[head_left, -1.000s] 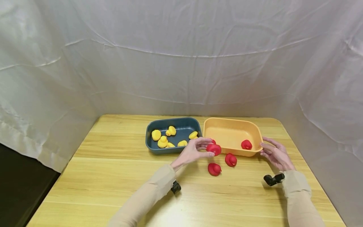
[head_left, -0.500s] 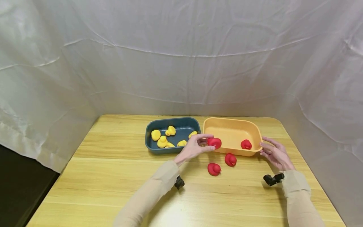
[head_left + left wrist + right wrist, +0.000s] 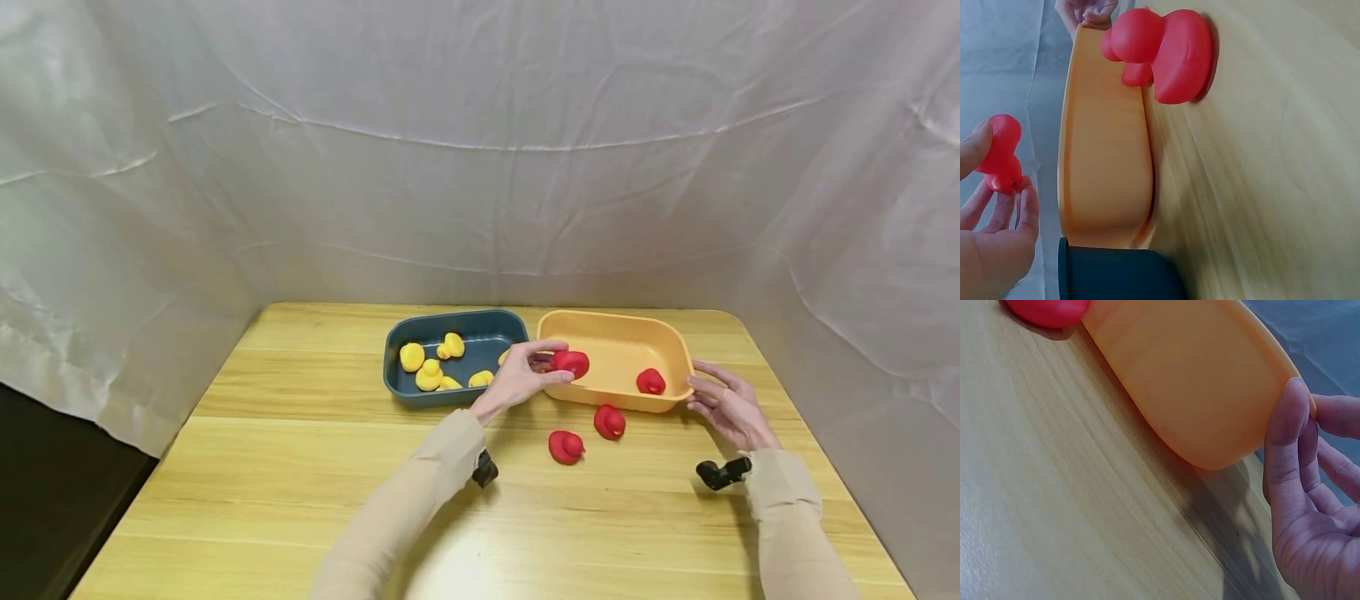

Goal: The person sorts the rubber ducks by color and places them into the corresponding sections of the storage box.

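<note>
Between the thumb and fingertips of my left hand [image 3: 517, 377] is a red rubber duck [image 3: 572, 363], held over the left part of the orange bin [image 3: 630, 402] in the head view. The left wrist view shows this duck [image 3: 1004, 153] above the bin's rim level. My right hand [image 3: 727, 408] pinches the bin's right rim; in the right wrist view the thumb [image 3: 1288, 419] lies on the outer wall. One red duck [image 3: 651, 382] lies inside the bin. Two more red ducks, one close to its front wall [image 3: 610, 422] and one nearer me [image 3: 566, 447], sit on the table.
A dark blue bin [image 3: 438, 402] with several yellow ducks [image 3: 429, 375] stands left of the orange one, their ends close together. Both are on a wooden table [image 3: 300, 483], with pale curtain [image 3: 480, 208] behind and at the sides.
My left hand has carried the red duck up and slightly right, from the orange bin's front left corner to over its interior. The right hand keeps its place on the rim.
</note>
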Demonstrator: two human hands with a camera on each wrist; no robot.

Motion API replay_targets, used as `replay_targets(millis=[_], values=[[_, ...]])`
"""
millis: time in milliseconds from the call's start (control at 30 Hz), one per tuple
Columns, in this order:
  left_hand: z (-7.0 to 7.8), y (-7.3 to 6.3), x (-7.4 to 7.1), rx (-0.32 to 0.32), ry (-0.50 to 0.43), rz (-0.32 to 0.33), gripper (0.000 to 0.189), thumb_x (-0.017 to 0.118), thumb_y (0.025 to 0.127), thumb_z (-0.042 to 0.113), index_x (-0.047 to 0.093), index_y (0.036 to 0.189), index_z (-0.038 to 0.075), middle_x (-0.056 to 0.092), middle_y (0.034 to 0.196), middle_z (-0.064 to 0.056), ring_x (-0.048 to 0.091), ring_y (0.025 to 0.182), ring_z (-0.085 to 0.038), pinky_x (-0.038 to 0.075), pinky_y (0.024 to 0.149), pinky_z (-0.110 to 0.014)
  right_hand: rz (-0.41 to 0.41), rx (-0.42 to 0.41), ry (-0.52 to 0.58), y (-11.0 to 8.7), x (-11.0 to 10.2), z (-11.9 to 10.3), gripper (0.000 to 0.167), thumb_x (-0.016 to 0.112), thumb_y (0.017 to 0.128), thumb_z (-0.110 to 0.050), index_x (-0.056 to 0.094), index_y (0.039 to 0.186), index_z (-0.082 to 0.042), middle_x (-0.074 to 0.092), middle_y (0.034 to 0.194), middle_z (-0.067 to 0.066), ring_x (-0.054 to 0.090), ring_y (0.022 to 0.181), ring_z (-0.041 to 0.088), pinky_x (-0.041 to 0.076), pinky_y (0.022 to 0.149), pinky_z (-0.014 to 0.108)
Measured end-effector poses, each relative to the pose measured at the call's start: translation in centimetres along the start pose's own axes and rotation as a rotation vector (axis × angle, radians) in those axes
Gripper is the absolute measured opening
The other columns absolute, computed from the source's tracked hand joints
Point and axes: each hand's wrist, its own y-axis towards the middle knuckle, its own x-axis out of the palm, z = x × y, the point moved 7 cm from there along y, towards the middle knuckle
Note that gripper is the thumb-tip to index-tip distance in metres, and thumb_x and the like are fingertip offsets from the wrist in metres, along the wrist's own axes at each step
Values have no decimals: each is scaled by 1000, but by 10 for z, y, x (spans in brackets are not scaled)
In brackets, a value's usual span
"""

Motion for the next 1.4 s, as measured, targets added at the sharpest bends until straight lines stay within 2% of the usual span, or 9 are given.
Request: replay_targets(millis=[167,467,767,933,1167,1400], values=[[-2,6,0,-17,14,17,47,79,87,15,66,131,6,71,121,-16,67,99,-21,58,89,-23,6,-2,-3,-1,0,0,31,53,101,1,69,115,-22,75,91,4,72,74,13,63,68,23],[-5,17,3,-36,2,62,50,80,85,14,65,133,7,68,129,-14,69,111,-28,59,100,-32,3,3,4,-1,0,-1,30,53,101,0,69,116,-21,75,91,4,72,74,13,63,67,23],[-6,24,6,-55,22,115,50,80,87,16,65,133,7,68,128,-14,69,106,-28,61,94,-31,16,12,-12,-1,0,0,29,55,101,-1,69,114,-23,75,91,3,71,74,12,63,68,22],[-6,25,6,-37,3,138,49,79,87,13,64,133,5,65,133,-16,65,116,-33,57,103,-36,-7,-7,12,-1,0,0,30,53,102,1,68,116,-20,75,92,4,72,74,13,63,67,23],[-5,17,3,9,-69,130,50,78,87,8,62,134,2,57,141,-18,54,128,-42,49,113,-43,-12,-14,17,-1,1,-1,30,52,102,1,69,116,-20,75,91,4,72,74,13,63,67,23],[-2,-3,4,62,-57,70,46,76,89,6,62,132,0,62,134,-20,58,123,-37,50,112,-40,-15,-16,25,-1,1,-1,32,52,102,2,70,115,-20,75,91,5,72,74,14,63,68,23]])
